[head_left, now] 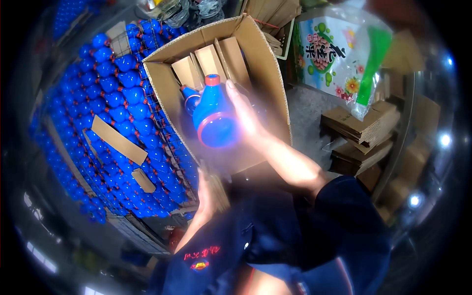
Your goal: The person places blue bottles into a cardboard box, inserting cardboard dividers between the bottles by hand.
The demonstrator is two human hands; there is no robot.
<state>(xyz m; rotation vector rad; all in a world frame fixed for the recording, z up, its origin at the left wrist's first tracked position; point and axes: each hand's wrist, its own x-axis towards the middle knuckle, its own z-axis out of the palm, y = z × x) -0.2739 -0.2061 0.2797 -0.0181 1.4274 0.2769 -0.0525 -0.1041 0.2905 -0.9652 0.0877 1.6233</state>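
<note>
Right hand (248,118): arm stretched out, fingers wrapped around a blue bottle (212,118) inside the box (268,73).
Left hand (204,199): flat against the box's near edge, fingers together, holding nothing.

The bottle (214,118) is bright blue with an orange-red cap and a pink ring. The box (268,73) is plain brown cardboard. The bottles (115,113) in the wire crate are the same blue. The bag (339,54) is white with green, pink and flower prints. The sleeve (295,231) is navy.
</note>
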